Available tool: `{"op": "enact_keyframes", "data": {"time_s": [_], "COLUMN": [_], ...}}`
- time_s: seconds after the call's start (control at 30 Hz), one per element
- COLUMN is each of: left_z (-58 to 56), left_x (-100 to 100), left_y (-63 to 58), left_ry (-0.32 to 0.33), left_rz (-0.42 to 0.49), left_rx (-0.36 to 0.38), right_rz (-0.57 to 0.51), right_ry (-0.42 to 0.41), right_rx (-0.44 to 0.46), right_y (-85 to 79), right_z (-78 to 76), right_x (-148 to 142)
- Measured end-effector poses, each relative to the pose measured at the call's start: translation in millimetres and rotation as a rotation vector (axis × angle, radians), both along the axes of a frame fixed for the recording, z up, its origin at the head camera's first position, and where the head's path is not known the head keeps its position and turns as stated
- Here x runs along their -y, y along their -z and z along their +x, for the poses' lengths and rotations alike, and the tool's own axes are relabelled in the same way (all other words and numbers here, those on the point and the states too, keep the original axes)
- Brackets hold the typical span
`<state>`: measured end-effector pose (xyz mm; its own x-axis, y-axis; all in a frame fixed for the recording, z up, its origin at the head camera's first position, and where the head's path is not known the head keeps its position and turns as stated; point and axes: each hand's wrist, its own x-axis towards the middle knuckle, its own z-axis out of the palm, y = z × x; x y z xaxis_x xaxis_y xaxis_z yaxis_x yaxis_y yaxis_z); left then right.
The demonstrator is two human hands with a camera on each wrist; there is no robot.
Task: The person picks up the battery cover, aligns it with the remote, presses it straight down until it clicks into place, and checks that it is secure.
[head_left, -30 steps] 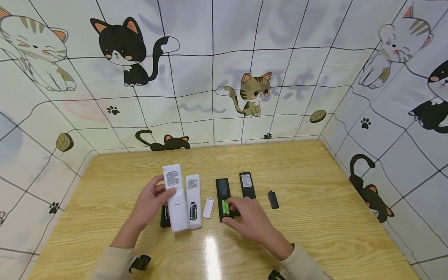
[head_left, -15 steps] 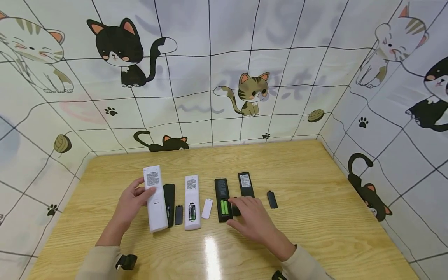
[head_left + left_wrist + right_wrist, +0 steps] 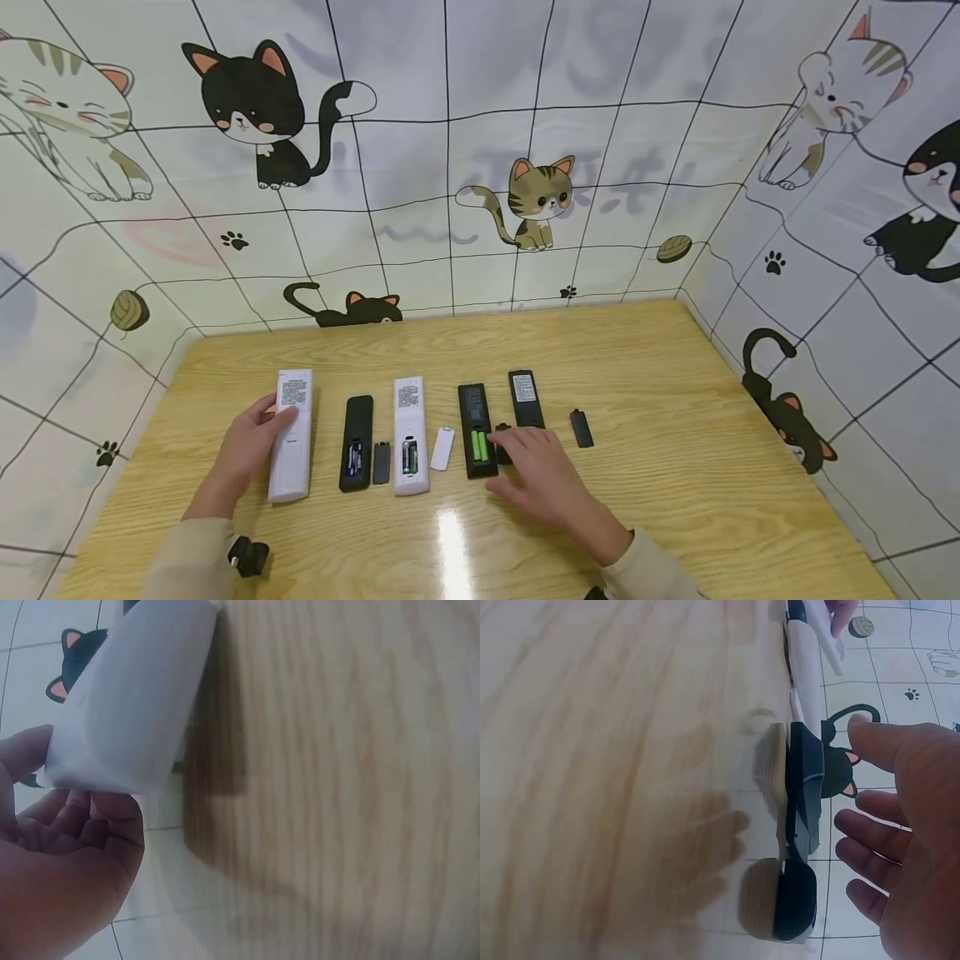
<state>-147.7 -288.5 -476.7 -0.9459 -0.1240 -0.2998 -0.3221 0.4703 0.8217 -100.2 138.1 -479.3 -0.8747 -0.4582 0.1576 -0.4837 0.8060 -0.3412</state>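
My left hand grips a white remote control by its left side, thumb on top, at the table's left. In the left wrist view that remote is raised over the wood. My right hand spreads its loose fingers just above a black remote control with green batteries in its uncovered compartment. A small dark battery cover lies under those fingers. In the right wrist view the right hand holds nothing. The hand partly hides another black remote with a white label.
Between my hands lie a black remote and a white remote, their battery compartments uncovered. A dark cover and a white cover lie beside them. Another black cover is at right. Cat-printed cloth walls the wooden table.
My left hand has carried the white remote leftward, away from over the other remotes, exposing a black remote and dark cover. My right hand has shifted slightly right, off the green batteries.
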Motion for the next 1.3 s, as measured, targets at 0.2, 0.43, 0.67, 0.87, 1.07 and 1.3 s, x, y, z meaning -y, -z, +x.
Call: {"op": "enact_keyframes", "data": {"time_s": [0.2, 0.43, 0.67, 0.87, 1.07, 1.3], "left_z": [-5.9, -12.2, -10.4, -8.3, -7.3, -4.9], "left_x": [10, 17, 14, 8, 4, 2], "left_y": [3.3, 5.4, -0.9, -3.0, -2.3, -3.0], "left_ry": [0.022, 0.034, 0.010, -0.050, -0.099, -0.128], "left_rz": [-0.064, -0.238, -0.347, -0.436, -0.459, -0.485], "left_rx": [0.029, 0.015, 0.015, 0.020, 0.003, 0.001], "right_rz": [-0.001, 0.016, 0.041, 0.048, 0.048, 0.068], "right_ry": [-0.023, -0.018, -0.052, -0.068, -0.067, -0.067], "right_rx": [-0.014, 0.025, 0.019, 0.015, 0.030, 0.063], "right_y": [3.7, 3.7, 2.7, 3.5, 3.4, 3.8], "right_z": [1.9, 3.5, 4.1, 5.8, 7.3, 7.9], "right_x": [3, 6, 12, 17, 20, 22]}}
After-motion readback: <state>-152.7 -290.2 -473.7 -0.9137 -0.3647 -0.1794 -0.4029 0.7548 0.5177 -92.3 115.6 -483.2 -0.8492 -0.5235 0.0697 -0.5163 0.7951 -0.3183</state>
